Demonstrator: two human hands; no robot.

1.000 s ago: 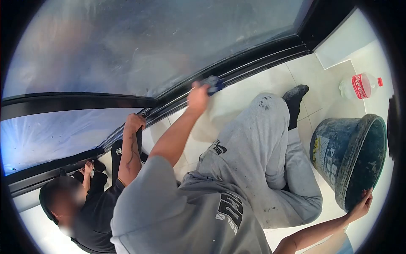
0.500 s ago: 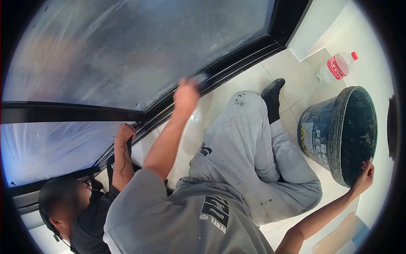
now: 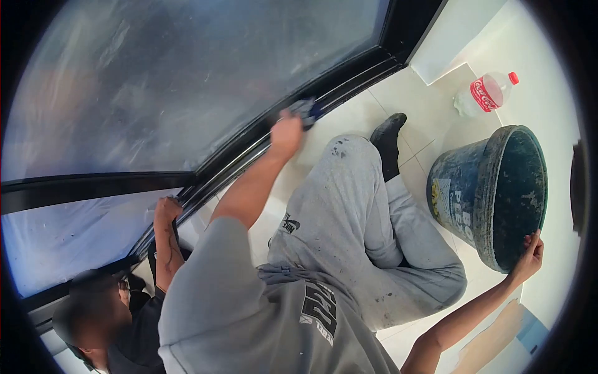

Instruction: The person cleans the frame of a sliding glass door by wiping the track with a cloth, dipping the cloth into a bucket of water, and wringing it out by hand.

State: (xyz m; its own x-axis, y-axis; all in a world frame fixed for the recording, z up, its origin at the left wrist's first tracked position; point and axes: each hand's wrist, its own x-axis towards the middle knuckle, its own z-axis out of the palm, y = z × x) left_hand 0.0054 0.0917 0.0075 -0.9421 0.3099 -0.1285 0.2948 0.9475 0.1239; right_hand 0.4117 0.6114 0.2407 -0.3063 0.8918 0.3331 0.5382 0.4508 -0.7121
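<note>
Blue-grey, bunched cloth sits at the black metal door track, gripped in the curled left hand; its exact finger closure is blurred. The right hand, partly closed, pinches the rim of the tilted dark plastic bucket. Working the cloth along the track seems in hand; any further stroke would call for a firm grip and light pressure.

We're in a building interior under finishing or renovation: scuffed dark plastic bucket, cloudy plastic film over black-framed glazing, pale tiled floor.
</note>
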